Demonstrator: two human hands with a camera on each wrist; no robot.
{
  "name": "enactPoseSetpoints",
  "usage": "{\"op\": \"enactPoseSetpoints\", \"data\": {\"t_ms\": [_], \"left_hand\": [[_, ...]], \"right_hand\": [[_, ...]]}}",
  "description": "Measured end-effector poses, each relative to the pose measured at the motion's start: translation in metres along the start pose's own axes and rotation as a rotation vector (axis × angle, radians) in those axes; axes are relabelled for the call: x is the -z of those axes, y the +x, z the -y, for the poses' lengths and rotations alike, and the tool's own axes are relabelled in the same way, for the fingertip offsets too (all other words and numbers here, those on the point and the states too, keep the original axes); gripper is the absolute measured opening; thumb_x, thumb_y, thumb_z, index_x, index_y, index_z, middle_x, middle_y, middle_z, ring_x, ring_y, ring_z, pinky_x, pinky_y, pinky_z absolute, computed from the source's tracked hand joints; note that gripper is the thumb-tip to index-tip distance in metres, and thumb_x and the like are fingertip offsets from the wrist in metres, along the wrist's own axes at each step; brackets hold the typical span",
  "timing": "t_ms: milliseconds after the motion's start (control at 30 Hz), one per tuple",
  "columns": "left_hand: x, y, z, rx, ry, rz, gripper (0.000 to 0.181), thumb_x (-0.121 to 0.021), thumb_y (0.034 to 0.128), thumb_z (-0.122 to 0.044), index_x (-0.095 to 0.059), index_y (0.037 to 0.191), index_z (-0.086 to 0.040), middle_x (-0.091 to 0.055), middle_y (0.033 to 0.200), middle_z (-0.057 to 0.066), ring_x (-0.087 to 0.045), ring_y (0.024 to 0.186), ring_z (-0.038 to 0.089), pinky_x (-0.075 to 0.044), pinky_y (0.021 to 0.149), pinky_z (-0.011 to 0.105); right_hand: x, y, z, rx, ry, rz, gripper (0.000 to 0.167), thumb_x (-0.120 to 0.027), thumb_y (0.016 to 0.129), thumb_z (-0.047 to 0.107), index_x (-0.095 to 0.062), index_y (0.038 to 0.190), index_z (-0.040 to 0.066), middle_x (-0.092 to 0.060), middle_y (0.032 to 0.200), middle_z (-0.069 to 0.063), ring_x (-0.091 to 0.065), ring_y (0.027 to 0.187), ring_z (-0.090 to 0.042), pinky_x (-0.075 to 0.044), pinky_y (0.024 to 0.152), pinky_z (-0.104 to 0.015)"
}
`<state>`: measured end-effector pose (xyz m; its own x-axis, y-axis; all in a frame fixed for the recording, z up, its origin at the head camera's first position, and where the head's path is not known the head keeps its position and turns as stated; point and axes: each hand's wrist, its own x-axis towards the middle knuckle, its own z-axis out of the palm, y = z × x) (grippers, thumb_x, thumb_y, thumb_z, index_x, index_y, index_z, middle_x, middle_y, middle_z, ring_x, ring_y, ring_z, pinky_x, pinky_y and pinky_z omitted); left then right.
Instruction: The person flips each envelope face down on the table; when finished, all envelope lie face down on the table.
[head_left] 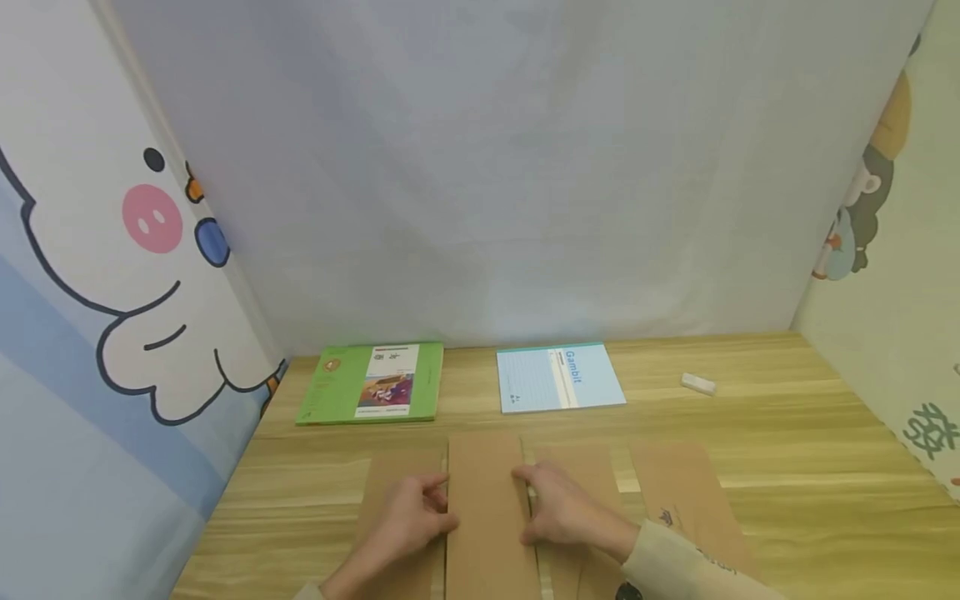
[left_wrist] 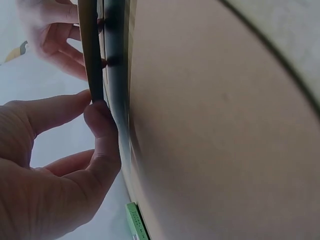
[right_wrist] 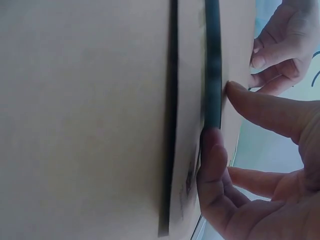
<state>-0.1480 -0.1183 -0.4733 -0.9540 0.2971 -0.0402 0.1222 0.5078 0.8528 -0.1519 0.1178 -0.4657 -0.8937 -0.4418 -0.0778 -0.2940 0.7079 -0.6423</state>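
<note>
A long brown kraft-paper piece [head_left: 489, 517] is held between both hands near the front of the table. My left hand [head_left: 408, 517] pinches its left edge between thumb and fingers. On the opposite edge, my right hand [head_left: 561, 507] grips it the same way. Both wrist views show a gap between the held piece [left_wrist: 89, 45] and the surface below, so it is raised slightly. Similar brown pieces lie flat: one on the left [head_left: 401, 471] partly under my left hand, one on the right [head_left: 588, 471] partly under my right forearm, and a printed one [head_left: 682, 479] farther right.
Behind the brown pieces, a green book or pad [head_left: 341, 387] lies at the back left of the wooden table [head_left: 795, 417]. A light blue notebook [head_left: 528, 379] marked "Gambit" lies at back centre. To its right sits a small white eraser-like block [head_left: 698, 384].
</note>
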Motion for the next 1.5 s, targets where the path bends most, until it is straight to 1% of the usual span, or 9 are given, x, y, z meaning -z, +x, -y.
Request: {"op": "enactPoseSetpoints", "data": {"t_ms": [167,500,667,800,1033,1200,1267,1367,1500], "left_hand": [[0.001,-0.001,-0.002,0.028,0.075,0.016,0.063,-0.080,0.0690,0.000,-0.053,0.124,0.015,-0.056,0.075,0.001,-0.049,0.060,0.011,-0.045,0.051,0.025],[-0.001,0.000,-0.003,0.057,0.018,0.077,0.069,-0.077,0.0703,-0.001,-0.046,0.129,0.017,-0.057,0.071,0.002,-0.058,0.049,0.013,-0.048,0.043,0.030],[-0.002,0.002,-0.003,0.060,0.043,0.092,0.069,-0.077,0.0702,0.000,-0.045,0.129,0.018,-0.057,0.071,0.001,-0.058,0.050,0.014,-0.049,0.045,0.030],[-0.003,0.003,-0.003,0.061,0.095,0.089,0.070,-0.077,0.0664,0.002,-0.047,0.127,0.017,-0.056,0.071,0.001,-0.056,0.052,0.011,-0.047,0.047,0.028],[-0.006,0.005,-0.004,-0.005,0.227,0.068,0.067,-0.076,0.0608,0.001,-0.053,0.123,0.016,-0.053,0.070,-0.001,-0.050,0.055,0.008,-0.043,0.049,0.024],[-0.008,0.004,-0.008,-0.019,0.311,0.056,0.064,-0.075,0.0594,-0.002,-0.056,0.119,0.013,-0.050,0.067,-0.004,-0.045,0.056,0.007,-0.039,0.050,0.024],[-0.008,0.004,-0.009,-0.022,0.323,0.057,0.060,-0.074,0.0594,-0.001,-0.058,0.115,0.012,-0.049,0.066,-0.004,-0.044,0.055,0.008,-0.038,0.050,0.024],[-0.009,0.004,-0.011,-0.023,0.344,0.058,0.039,-0.073,0.0593,-0.002,-0.062,0.096,0.004,-0.046,0.064,-0.005,-0.043,0.055,0.009,-0.037,0.048,0.025],[-0.008,0.004,-0.013,-0.024,0.381,0.052,0.024,-0.072,0.0577,-0.003,-0.052,0.071,-0.007,-0.044,0.061,-0.005,-0.041,0.053,0.010,-0.034,0.046,0.025]], "right_hand": [[-0.001,0.000,0.001,-0.007,-0.016,-0.008,0.082,-0.089,0.055,0.009,-0.052,0.126,-0.008,-0.054,0.109,-0.019,-0.050,0.090,-0.024,-0.047,0.082,-0.042],[0.000,0.000,0.000,-0.015,-0.006,0.000,0.074,-0.089,0.057,0.010,-0.056,0.121,-0.008,-0.056,0.106,-0.017,-0.051,0.096,-0.029,-0.047,0.083,-0.043],[0.001,-0.001,0.000,-0.016,-0.011,-0.008,0.072,-0.089,0.057,0.010,-0.058,0.119,-0.009,-0.057,0.108,-0.018,-0.051,0.100,-0.032,-0.045,0.087,-0.045],[0.001,-0.001,0.001,-0.023,-0.005,-0.008,0.071,-0.089,0.056,0.010,-0.059,0.117,-0.011,-0.057,0.107,-0.018,-0.051,0.100,-0.031,-0.044,0.088,-0.046],[0.001,0.000,0.001,-0.030,-0.018,-0.001,0.070,-0.089,0.057,0.011,-0.059,0.116,-0.010,-0.058,0.107,-0.019,-0.052,0.100,-0.033,-0.045,0.088,-0.046],[0.002,0.000,0.000,-0.014,-0.051,-0.005,0.067,-0.090,0.056,0.012,-0.061,0.113,-0.009,-0.059,0.102,-0.016,-0.052,0.096,-0.031,-0.046,0.085,-0.044],[0.002,0.000,0.001,-0.011,-0.057,-0.007,0.066,-0.090,0.056,0.012,-0.061,0.112,-0.009,-0.059,0.100,-0.015,-0.052,0.096,-0.030,-0.045,0.084,-0.044],[0.002,0.000,0.001,-0.006,-0.063,-0.008,0.065,-0.089,0.056,0.012,-0.061,0.111,-0.009,-0.058,0.099,-0.014,-0.052,0.094,-0.029,-0.045,0.084,-0.043],[0.002,0.000,0.001,-0.004,-0.070,-0.007,0.065,-0.089,0.056,0.011,-0.061,0.111,-0.009,-0.059,0.098,-0.013,-0.053,0.094,-0.029,-0.045,0.084,-0.043]]}}
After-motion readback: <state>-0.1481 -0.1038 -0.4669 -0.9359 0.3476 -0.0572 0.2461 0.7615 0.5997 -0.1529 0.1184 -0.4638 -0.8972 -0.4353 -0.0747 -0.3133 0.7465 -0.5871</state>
